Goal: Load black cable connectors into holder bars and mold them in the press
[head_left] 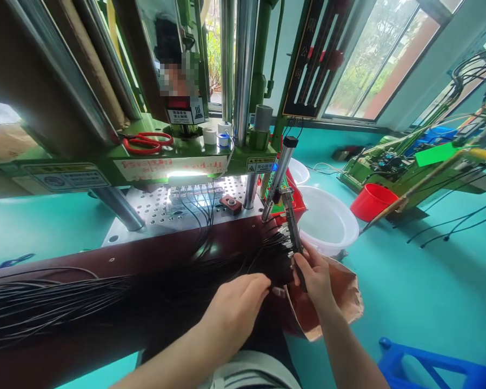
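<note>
A thick bundle of thin black wires [105,302] lies across the dark red bench edge [153,254], its metal-tipped ends fanning out at the right. My left hand [238,305] is closed on the wires near those ends. My right hand [313,275] pinches a few wire ends beside a narrow dark bar [293,227] that stands upright in front of it. A few wires run up into the lit mould [190,192] on the perforated metal plate [153,208].
A green press frame with chrome columns [243,65] rises behind. Red scissors [145,141] and tape rolls [210,135] sit on its shelf. White basins [327,221], a red tub [370,202], a brown paper bag [340,302] and a blue stool [429,367] stand to the right.
</note>
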A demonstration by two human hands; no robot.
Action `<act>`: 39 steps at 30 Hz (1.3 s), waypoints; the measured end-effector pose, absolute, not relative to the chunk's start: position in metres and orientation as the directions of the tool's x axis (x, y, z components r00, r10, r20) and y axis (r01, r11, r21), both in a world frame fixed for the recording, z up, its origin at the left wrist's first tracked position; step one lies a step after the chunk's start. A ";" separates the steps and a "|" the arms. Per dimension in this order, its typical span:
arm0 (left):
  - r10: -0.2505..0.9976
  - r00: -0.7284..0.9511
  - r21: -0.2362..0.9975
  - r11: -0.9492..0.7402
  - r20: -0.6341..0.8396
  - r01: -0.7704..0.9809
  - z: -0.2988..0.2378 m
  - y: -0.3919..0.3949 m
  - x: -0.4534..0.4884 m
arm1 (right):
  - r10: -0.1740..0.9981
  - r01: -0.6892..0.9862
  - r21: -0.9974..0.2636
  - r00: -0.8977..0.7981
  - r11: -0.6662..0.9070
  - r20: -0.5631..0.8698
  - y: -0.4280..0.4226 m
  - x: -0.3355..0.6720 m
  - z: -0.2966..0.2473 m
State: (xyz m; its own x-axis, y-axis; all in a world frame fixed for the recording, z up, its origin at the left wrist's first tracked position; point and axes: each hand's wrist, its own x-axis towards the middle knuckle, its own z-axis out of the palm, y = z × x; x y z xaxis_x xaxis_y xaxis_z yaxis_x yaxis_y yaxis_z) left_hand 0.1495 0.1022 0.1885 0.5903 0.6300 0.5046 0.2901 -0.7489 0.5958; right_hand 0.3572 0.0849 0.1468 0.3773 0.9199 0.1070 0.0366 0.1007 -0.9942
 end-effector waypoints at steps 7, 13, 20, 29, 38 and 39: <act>0.377 0.619 -0.040 -0.833 0.689 0.552 0.169 0.129 0.197 | 0.870 0.530 -0.819 0.273 0.220 0.411 0.083 0.363 0.194; 0.458 0.700 -0.031 -0.825 0.547 0.564 0.164 0.140 0.217 | 0.881 0.835 -0.479 -0.013 0.269 0.472 0.094 0.376 0.220; 0.618 0.692 0.194 -0.781 0.373 0.593 0.146 0.137 0.207 | 0.961 0.881 -0.420 -0.121 0.219 0.248 0.126 0.382 0.241; 0.678 0.610 0.491 -0.727 0.409 0.479 0.174 0.140 0.110 | 0.846 0.684 -0.715 -0.459 0.143 -0.270 0.216 0.384 0.203; 0.938 -0.085 0.904 0.297 -0.337 -0.308 0.145 0.260 0.059 | 0.648 0.694 -0.491 -0.701 0.526 -0.298 0.272 0.311 0.178; 0.915 -0.074 0.854 0.338 -0.396 -0.396 0.141 0.271 0.062 | 0.653 0.686 -0.478 -0.708 0.548 -0.267 0.273 0.303 0.174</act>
